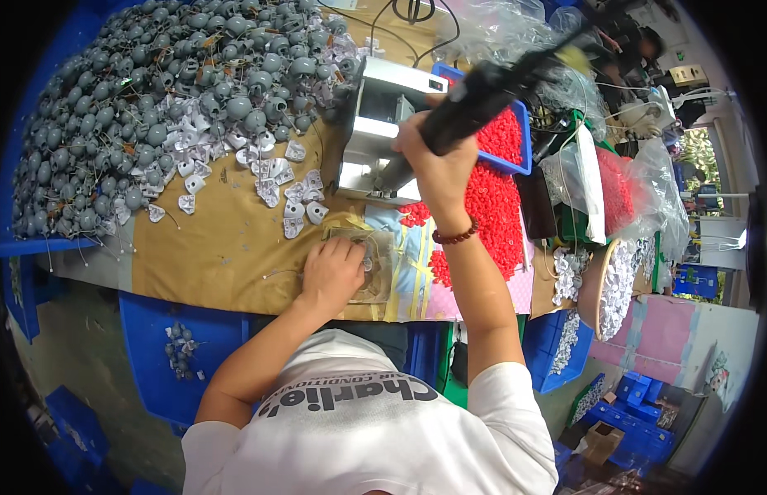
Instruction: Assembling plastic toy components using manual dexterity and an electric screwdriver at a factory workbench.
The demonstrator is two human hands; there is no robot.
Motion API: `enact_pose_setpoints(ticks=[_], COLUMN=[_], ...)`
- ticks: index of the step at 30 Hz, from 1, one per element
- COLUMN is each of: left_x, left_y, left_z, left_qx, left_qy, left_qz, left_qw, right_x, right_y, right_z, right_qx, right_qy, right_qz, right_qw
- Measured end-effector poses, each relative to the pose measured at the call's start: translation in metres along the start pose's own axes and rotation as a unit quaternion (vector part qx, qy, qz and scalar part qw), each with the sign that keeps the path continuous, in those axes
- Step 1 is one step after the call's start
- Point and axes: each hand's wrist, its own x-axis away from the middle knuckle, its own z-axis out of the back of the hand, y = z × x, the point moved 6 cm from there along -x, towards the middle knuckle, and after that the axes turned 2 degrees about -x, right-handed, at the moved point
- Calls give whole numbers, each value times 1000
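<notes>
My right hand [439, 165] is wrapped round a black electric screwdriver [462, 107], which slants over a silver box-like screw feeder [382, 124]. The tool's lower end reaches down at the feeder's front opening; its tip is hard to make out. At the front edge of the table, my left hand [334, 268] rests on a flat square plate [381, 285], fingers curled and closed at a small grey part [368, 262]. Most of that part is hidden by the fingers. Loose white plastic pieces [294, 210] lie just beyond my left hand.
A large heap of grey lamp holders [235, 82] with wires covers the far left. Small red rings [495, 214] are piled right of the feeder, some in a blue tray [524, 140]. Blue bins [185, 355] stand below the table edge. Clear plastic bags [647, 190] lie at right.
</notes>
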Motion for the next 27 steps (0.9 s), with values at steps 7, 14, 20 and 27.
enact_pose_setpoints(ticks=[7,14,20,27], left_x=[2,2,1,2], left_y=[-2,-3,-2,-4], left_z=[-1,-1,-1,-1], left_qx=[7,-5,-1,12], left_qy=[13,8,10,32], left_qz=[-6,-10,-4,-9], left_qw=[1000,1000,1000,999], right_x=[41,108,118,130], right_y=[1,-1,8,-1], right_z=[2,10,11,4], right_qx=[0,-65,-55,-65], right_qy=[-23,-94,-85,-92], right_qz=[-109,-62,-15,-14], right_qw=[994,991,995,994])
